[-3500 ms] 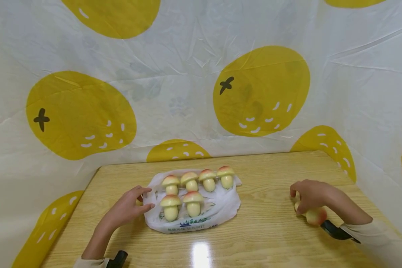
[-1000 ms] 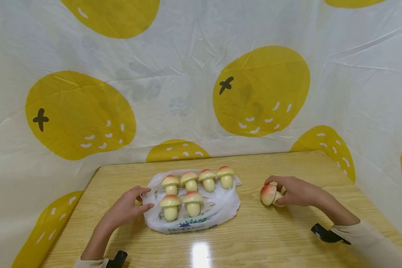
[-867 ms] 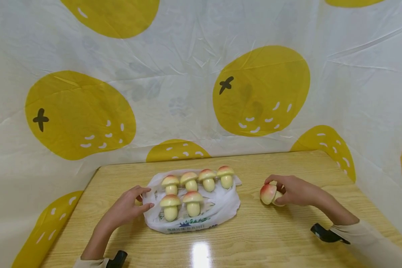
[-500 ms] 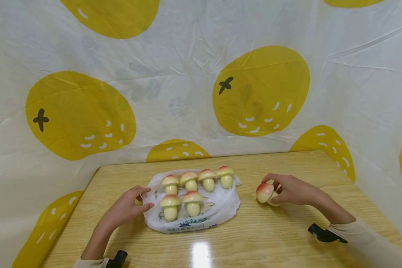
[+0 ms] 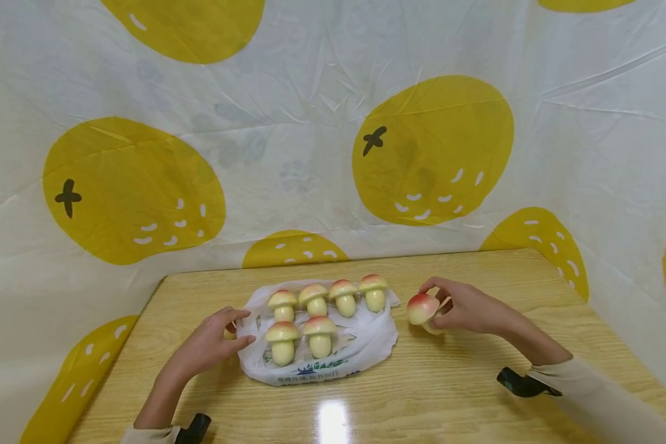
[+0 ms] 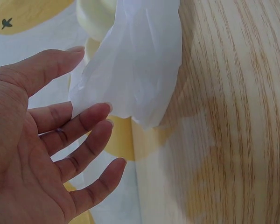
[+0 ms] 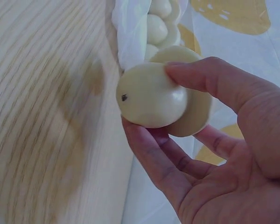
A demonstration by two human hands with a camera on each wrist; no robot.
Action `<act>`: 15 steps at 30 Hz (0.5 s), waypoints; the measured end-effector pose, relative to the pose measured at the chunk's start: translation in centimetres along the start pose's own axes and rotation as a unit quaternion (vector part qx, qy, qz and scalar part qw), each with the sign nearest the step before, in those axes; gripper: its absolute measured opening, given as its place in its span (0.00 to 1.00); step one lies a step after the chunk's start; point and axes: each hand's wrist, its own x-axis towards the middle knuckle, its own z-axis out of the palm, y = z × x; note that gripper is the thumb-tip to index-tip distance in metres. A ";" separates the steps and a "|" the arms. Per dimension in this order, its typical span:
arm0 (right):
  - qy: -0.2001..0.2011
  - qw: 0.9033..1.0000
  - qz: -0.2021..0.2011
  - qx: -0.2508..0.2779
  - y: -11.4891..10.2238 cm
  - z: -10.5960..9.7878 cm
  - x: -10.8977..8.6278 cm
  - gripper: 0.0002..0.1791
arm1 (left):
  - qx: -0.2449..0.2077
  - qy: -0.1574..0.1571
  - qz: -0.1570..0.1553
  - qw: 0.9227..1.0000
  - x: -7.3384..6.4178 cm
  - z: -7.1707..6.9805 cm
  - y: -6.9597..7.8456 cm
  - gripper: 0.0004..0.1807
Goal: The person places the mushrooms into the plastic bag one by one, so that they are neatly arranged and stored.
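Note:
My right hand (image 5: 465, 306) grips a model mushroom (image 5: 423, 308) with a red-blushed cap and pale stem, just right of the white plastic bag (image 5: 366, 345). In the right wrist view thumb and fingers hold its rounded stem (image 7: 151, 100), which has a small dark spot at its end. Six similar glossy mushrooms sit on the bag in two rows, among them a front-row mushroom (image 5: 320, 345) and the back row's rightmost mushroom (image 5: 374, 296). My left hand (image 5: 213, 344) lies at the bag's left edge, thumb and fingers apart; in the left wrist view its fingertips touch the bag (image 6: 135, 65).
The wood-grain table (image 5: 449, 382) extends around the bag, with a bright light reflection (image 5: 333, 419) near its front. A white cloth (image 5: 294, 160) printed with yellow fruit hangs behind and along the sides. Dark wrist devices (image 5: 524, 382) sit at both sleeves.
The right hand has brought the mushroom from the far right leftward, near the bag, its cap turning to face left and up. The left hand and the mushrooms on the bag have stayed put.

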 end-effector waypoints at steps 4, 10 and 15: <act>0.003 1.000 -0.009 0.021 -0.5 0.3 0.6 0.30 | -0.002 -0.001 -0.001 1.000 0.0 0.0 0.1 0.31; 0.010 0.998 -0.016 0.057 -1.5 1.0 1.6 0.30 | -0.010 -0.004 -0.005 1.000 0.0 -0.1 0.1 0.31; 0.015 0.997 -0.016 0.079 -2.5 1.5 2.4 0.32 | -0.013 -0.004 -0.007 1.000 0.1 -0.1 0.1 0.31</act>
